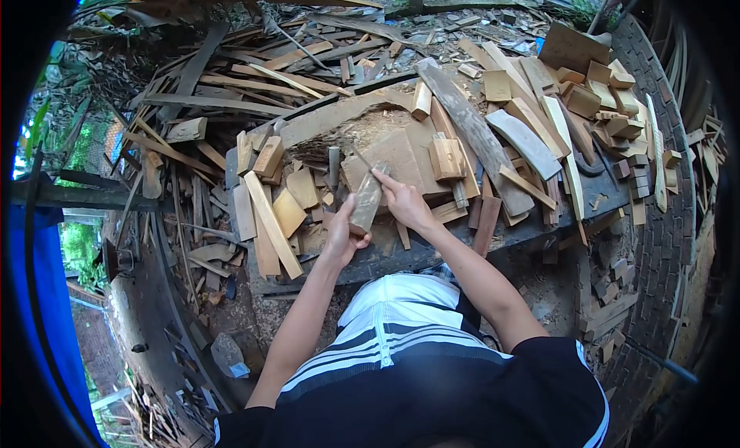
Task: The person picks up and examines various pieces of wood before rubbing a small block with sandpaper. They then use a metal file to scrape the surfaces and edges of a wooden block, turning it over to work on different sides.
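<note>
Wood scraps (493, 132) cover bench (389, 259) outdoors | left hand (341, 234) clamps block (368, 201) | right hand (406, 205) grips thin tool (361, 156)

Soft, even daylight with faint shadows; sharp centre, strong fisheye bending and black vignette at the edges.
</note>
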A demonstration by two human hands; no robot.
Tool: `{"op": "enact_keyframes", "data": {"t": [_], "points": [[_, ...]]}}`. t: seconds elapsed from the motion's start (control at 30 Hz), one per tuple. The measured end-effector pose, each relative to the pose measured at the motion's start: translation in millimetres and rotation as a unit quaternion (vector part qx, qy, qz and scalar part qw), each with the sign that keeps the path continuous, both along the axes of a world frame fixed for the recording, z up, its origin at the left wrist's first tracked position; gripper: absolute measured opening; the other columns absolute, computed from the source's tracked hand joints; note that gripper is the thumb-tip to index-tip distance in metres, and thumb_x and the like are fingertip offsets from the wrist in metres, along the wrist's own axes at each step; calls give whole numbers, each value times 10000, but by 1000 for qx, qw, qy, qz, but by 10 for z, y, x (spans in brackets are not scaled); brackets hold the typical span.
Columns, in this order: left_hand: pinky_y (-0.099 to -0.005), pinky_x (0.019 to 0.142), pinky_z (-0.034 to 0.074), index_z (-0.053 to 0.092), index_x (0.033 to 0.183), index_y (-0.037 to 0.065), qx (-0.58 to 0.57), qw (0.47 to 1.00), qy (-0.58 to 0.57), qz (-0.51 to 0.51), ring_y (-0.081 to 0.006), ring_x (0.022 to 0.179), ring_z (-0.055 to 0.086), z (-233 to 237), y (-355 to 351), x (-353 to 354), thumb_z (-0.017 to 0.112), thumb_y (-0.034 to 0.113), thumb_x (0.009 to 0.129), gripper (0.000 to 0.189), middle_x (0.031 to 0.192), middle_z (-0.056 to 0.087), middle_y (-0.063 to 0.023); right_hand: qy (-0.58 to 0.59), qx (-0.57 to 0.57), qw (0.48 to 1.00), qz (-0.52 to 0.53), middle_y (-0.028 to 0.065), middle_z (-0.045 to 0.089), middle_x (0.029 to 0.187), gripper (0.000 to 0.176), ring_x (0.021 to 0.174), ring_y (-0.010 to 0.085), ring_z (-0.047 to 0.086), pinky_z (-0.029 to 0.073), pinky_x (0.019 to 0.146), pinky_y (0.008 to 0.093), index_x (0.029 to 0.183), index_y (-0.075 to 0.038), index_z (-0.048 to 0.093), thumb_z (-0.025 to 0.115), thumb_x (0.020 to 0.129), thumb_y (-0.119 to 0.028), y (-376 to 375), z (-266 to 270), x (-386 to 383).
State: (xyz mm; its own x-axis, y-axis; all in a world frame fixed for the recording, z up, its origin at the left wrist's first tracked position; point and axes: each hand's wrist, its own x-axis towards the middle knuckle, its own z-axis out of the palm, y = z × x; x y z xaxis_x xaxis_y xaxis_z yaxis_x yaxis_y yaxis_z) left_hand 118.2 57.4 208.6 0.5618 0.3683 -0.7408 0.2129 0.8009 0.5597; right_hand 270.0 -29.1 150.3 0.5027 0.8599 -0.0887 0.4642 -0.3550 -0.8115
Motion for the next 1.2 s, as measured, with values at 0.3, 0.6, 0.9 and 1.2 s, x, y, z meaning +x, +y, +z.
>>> {"op": "enact_keyframes", "data": {"t": [0.3,0.6,0.9,1.2], "points": [[-232,351,369,384,1400,134,69,995,-18,-71,-141,491,537,136,-1,47,529,219,954,477,828,597,-67,10,-8,1000,1,275,664,870,460,842,452,662,532,707,548,1402,-283,527,480,956,-184,-152,144,-131],[-246,363,362,389,1370,156,55,996,-3,-67,-169,518,534,42,-24,-4,509,239,961,434,882,559,-81,28,-8,999,44,280,665,865,494,837,457,663,532,740,566,1416,-332,501,491,945,-184,-371,420,-307],[-270,362,349,366,1389,147,51,996,-13,-68,-183,490,507,45,-19,28,492,231,970,445,853,553,-107,-12,-10,999,40,277,670,858,471,814,456,673,554,704,549,1401,-324,519,482,953,-180,-219,274,-253],[-253,393,345,367,1401,181,66,994,9,-82,-162,518,502,76,-23,50,469,259,980,441,866,567,-87,-56,-27,996,-62,269,668,808,488,780,446,678,555,685,527,1419,-328,500,501,954,-180,113,-166,87]]}}
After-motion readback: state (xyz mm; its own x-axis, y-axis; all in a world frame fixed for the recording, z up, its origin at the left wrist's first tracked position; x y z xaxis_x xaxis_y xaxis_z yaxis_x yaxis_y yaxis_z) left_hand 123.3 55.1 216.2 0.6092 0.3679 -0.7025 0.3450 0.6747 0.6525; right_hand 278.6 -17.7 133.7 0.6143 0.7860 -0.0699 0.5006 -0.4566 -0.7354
